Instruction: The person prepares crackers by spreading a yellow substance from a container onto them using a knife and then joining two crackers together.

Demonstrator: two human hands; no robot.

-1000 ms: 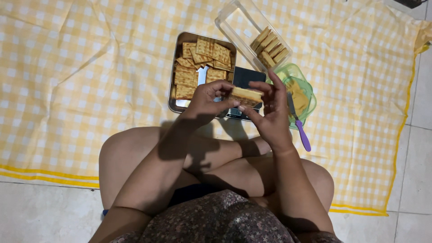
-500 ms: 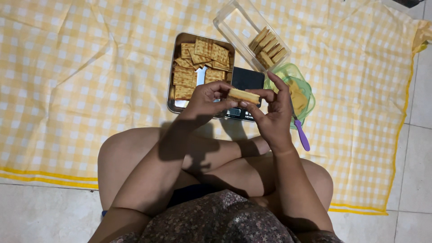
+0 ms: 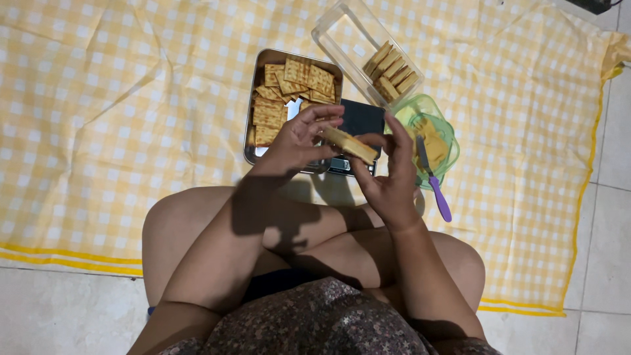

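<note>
Both hands hold one cracker sandwich (image 3: 349, 144) above my crossed legs. My left hand (image 3: 299, 138) grips its left end, fingers curled over the top. My right hand (image 3: 392, 177) supports its right end from below, fingers spread upward. Just beyond the hands lies a metal tray (image 3: 260, 154) with several square crackers (image 3: 289, 89). A small black scale (image 3: 360, 117) sits partly hidden behind the hands.
A clear plastic box (image 3: 342, 33) at the back holds a row of finished cracker sandwiches (image 3: 390, 70). To the right, a green bowl (image 3: 444, 128) of yellow spread has a purple-handled knife (image 3: 438, 197) resting in it. Everything lies on a yellow checked cloth (image 3: 118, 118) over floor tiles (image 3: 611, 217).
The cracker sandwich has been tilted and lowered slightly toward my right hand, whose fingers have opened out under it. My left hand keeps its grip.
</note>
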